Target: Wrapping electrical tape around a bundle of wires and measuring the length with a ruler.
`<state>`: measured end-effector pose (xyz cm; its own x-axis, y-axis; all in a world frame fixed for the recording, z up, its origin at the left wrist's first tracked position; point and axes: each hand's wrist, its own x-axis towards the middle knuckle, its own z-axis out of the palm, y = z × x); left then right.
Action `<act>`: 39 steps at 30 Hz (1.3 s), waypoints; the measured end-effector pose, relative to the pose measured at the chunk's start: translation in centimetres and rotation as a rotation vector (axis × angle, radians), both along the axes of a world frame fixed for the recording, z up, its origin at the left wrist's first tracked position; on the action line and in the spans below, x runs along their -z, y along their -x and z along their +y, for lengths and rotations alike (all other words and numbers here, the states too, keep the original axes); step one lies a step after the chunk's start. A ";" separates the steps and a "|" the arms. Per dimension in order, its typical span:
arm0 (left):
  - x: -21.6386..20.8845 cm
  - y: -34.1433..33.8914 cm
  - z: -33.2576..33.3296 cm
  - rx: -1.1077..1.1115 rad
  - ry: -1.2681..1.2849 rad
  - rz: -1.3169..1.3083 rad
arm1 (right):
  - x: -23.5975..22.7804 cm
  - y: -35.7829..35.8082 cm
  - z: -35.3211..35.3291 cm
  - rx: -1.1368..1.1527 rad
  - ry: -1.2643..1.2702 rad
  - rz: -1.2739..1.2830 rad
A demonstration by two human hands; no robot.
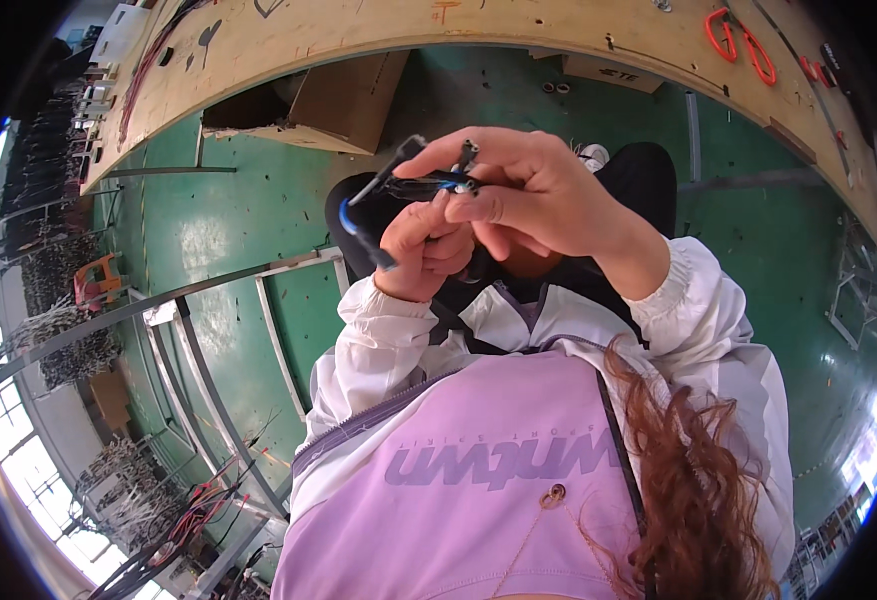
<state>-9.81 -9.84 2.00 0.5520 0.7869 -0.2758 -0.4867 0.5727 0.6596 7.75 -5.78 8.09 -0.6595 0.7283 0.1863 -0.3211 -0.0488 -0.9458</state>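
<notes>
A small wire bundle point(410, 187) sits between both hands, pinched at its right part by the thumb and fingers of the right hand point(543, 195). The curled fingers of the left hand point(426, 248) grip it just below. Its blue section point(347, 216) bends out left of the fingers; the tabletop point(518, 24) lies beyond them.

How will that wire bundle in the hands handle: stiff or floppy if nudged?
The wire bundle is likely bendy yet springy: its blue-banded end arcs out beyond the fingers. It's probably light, held up by fingers alone. Its thin strands may kink easily.
</notes>
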 end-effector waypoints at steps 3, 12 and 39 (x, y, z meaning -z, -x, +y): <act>-0.3 -0.7 -0.1 -0.016 -0.046 0.118 | -0.4 -0.8 -0.4 0.010 -0.044 -0.057; -8.8 2.9 2.5 0.059 -0.270 0.447 | 1.3 -3.5 3.7 0.125 -0.324 -0.509; -9.5 10.2 6.0 0.305 -1.255 2.037 | 11.7 6.0 13.7 0.527 -1.122 -0.683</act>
